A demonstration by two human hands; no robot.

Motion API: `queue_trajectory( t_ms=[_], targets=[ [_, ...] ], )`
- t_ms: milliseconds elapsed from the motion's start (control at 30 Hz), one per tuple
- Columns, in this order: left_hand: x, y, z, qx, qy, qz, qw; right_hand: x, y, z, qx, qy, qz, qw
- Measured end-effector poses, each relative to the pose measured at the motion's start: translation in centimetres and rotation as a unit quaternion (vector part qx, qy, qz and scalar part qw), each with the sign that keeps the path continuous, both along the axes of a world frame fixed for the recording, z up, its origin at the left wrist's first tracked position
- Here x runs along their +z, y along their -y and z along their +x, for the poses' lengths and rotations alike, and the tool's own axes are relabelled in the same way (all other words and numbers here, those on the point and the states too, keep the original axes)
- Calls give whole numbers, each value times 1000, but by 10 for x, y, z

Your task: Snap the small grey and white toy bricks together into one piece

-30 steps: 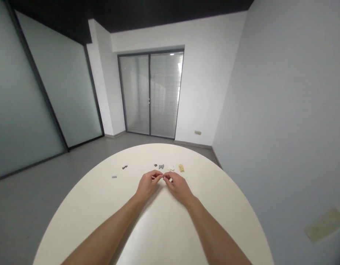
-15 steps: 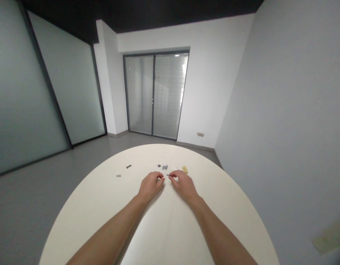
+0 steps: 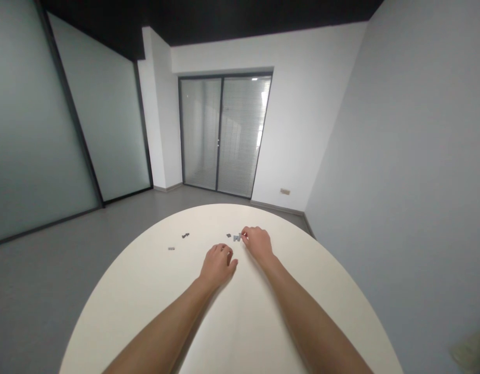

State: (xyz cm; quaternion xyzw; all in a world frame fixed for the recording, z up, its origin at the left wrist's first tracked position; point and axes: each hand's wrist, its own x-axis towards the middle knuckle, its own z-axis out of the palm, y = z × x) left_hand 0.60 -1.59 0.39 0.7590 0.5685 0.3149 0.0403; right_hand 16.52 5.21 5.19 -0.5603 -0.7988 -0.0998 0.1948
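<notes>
Round white table [image 3: 146,296]: right hand [image 3: 258,241] at grey pieces [image 3: 236,238], can't tell if gripping; left hand [image 3: 217,262] parted. Likely pick-or-place step; calls for fine pinch.

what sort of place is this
Probably an office or small meeting room: frosted glass panels at left, a framed glass door or window with blinds ahead, and a round white table in front.

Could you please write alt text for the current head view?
A person's right hand is at small grey pieces on a pale table; the left hand is nearer the viewer. Farther left lie a dark piece and a grey strip.
</notes>
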Motion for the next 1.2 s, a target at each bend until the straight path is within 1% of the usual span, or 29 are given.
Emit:
queue_trajectory(
  t_ms=[100, 267, 467, 567, 800, 1100, 1200],
  targets=[
    [0, 0, 0, 0, -4, -1, 1000, 1, -8, -8, -14, 11, -4, 1000],
    [0, -1, -1, -2, -4, -1, 1000, -6, -18, -20, -27, 22, -3, 999],
    [-4, -3, -2, -4, 1, 2, 1000, -13, -20, -32, -36, 38, 13, 999],
    [-3, -2, -1, -2, -3, 0, 1000, -16, -19, -34, -36, 51, 16, 998],
    [3, 0, 1, 7, -20, -10, 1000, -25, -16, -34, -38, 51, -2, 998],
    [1, -1, 1, 7, -13, -14, 1000, -27, -15, -34, -29, 26, 16, 999],
    [0, -1, 1, 6, -14, -9, 1000, -28, -14, -35, -35, 23, 2, 999]
  ],
)
